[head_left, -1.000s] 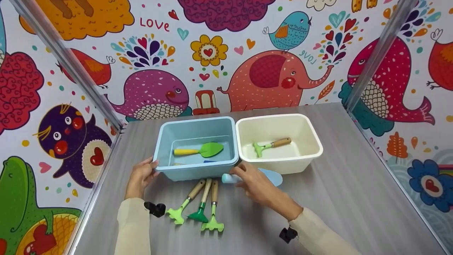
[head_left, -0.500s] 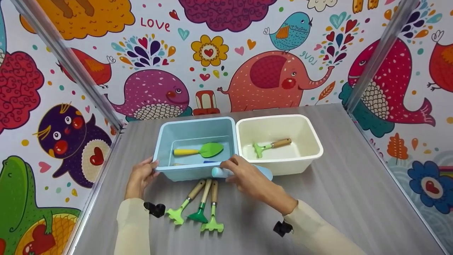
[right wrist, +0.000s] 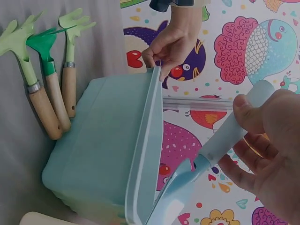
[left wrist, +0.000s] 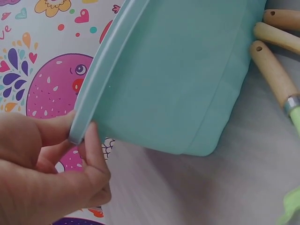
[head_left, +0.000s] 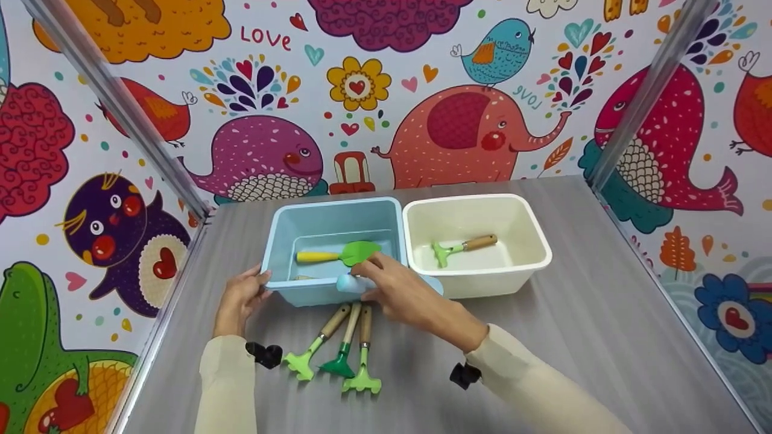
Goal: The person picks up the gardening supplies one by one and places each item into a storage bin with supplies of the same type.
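Note:
My left hand (head_left: pixel 238 304) pinches the rim of the light blue tub (head_left: pixel 313 295) at its near left corner. My right hand (head_left: pixel 401 292) holds a light blue trowel (right wrist: pixel 225 140) by its handle, above the tub's near rim; the blade slants down toward the tub in the right wrist view. Inside the blue tub lies a trowel with a yellow handle (head_left: pixel 316 257) and green blade. The near wall and my right hand hide part of the tub's contents. A small green hand rake (head_left: pixel 479 242) with a wooden handle lies in the cream tub (head_left: pixel 482 284).
In front of the blue tub, on the grey table (head_left: pixel 579 337), lie two light green hand rakes, a left one (head_left: pixel 300 363) and a right one (head_left: pixel 363 383). Between them is a dark green tool (head_left: pixel 339 364) with a wooden handle. A patterned wall (head_left: pixel 362 144) stands behind.
My right hand has moved left with the blue trowel, from in front of the gap between the tubs to the blue tub's near rim. My left hand has stayed at the corner.

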### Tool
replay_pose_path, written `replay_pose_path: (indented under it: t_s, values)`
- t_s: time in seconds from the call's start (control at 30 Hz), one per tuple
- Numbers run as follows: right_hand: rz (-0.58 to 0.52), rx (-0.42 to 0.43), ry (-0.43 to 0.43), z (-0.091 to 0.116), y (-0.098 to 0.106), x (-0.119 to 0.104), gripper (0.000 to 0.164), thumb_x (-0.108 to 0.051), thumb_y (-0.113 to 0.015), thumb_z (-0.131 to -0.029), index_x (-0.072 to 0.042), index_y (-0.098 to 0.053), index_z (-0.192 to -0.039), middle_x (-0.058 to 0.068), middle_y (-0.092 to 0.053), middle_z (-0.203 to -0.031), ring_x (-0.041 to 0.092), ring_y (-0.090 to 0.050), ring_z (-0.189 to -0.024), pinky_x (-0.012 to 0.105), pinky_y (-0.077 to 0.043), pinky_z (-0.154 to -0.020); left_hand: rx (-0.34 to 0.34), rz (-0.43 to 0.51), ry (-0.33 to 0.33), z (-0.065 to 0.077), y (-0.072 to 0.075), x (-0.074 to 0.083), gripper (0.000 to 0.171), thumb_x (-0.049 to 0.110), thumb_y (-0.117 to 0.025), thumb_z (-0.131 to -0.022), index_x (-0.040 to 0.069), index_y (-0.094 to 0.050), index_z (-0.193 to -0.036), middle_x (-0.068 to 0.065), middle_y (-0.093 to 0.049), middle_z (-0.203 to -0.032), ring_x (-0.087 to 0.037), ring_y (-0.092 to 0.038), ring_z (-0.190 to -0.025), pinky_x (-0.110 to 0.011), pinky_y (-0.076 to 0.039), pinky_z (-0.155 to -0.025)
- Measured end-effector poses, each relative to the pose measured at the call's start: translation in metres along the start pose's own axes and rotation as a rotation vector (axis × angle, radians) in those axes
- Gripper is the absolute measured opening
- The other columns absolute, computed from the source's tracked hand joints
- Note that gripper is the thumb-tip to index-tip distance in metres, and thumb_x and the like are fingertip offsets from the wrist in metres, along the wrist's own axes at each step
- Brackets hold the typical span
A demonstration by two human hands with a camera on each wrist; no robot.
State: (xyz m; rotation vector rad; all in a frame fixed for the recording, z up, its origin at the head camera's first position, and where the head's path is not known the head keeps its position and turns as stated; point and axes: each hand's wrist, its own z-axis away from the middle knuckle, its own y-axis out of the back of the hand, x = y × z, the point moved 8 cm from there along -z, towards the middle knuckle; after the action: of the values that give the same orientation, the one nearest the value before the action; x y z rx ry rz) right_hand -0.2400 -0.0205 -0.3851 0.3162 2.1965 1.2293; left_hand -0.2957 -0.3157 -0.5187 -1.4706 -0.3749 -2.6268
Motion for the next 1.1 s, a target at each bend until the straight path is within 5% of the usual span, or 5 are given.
replay_pose_path:
  t_s: [0.23,0.5,0.83,1.1]
  values:
    - [-0.031,-0.014,-0.047,-0.011,0.008,0.006,0.040,-0.010,-0.072,-0.091,-0.017,-0.058,-0.127,0.006,-0.059,-0.122,0.018,-0.061,-0.109,0.030,-0.055,-0.096,0.003,0.011,0.005,0.001,0.001,0.000,0.056,0.015,-0.052,-0.104,0.011,-0.032,-0.156,-0.012,-0.057,-0.124,0.000,-0.057,-0.074,-0.014,-0.053,-0.072]
    - [-0.053,-0.013,-0.002,-0.028,0.016,0.003,0.037,-0.009,-0.069,-0.093,-0.014,-0.057,-0.127,0.009,-0.060,-0.119,0.020,-0.062,-0.102,0.030,-0.057,-0.093,-0.006,0.035,0.003,0.000,0.002,0.000,0.056,0.014,-0.053,-0.103,0.010,-0.033,-0.155,0.000,-0.061,-0.091,-0.001,-0.056,-0.068,-0.013,-0.052,-0.064]
    - [-0.133,-0.064,-0.012,-0.049,0.015,0.003,0.038,-0.008,-0.067,-0.094,-0.013,-0.055,-0.130,0.010,-0.058,-0.122,0.022,-0.062,-0.109,0.033,-0.055,-0.099,0.011,-0.012,0.009,-0.001,0.000,0.001,0.055,0.015,-0.053,-0.104,0.011,-0.034,-0.155,-0.012,-0.058,-0.119,-0.003,-0.055,-0.074,-0.012,-0.051,-0.064]
    - [-0.186,-0.087,-0.011,-0.064,0.017,0.006,0.037,-0.014,-0.069,-0.094,-0.012,-0.056,-0.129,0.011,-0.059,-0.122,0.025,-0.063,-0.114,0.036,-0.055,-0.099,0.005,-0.019,0.007,0.000,0.002,0.001,0.055,0.015,-0.053,-0.104,0.011,-0.033,-0.155,-0.006,-0.059,-0.107,-0.002,-0.055,-0.074,-0.012,-0.051,-0.065]
